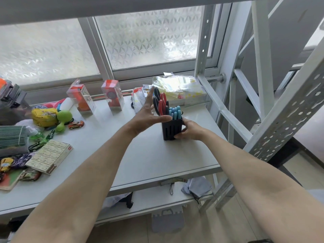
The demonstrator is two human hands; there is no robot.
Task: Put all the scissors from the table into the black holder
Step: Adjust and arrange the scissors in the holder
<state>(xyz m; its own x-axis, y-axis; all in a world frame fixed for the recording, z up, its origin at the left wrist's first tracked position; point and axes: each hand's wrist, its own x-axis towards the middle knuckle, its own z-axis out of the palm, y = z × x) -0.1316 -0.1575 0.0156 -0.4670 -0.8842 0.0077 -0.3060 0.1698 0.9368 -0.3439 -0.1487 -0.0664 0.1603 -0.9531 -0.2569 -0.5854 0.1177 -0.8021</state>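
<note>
A black slotted holder [171,128] stands upright on the white table [140,158], right of centre. Red-and-black scissors [162,104] and several blue-handled scissors [175,112] stick up out of it, handles on top. My right hand [190,129] wraps the holder's right side. My left hand [149,114] hovers at the holder's upper left with fingers spread, its thumb stretched across in front of the handles and holding nothing. I see no scissors lying loose on the table.
Toys, a yellow pouch [44,116], a green toy [63,119], small cars and a flat box [50,157] crowd the table's left. Two clear boxes [113,95] and a bag of papers [178,86] stand at the back. A perforated shelf post [287,116] rises on the right.
</note>
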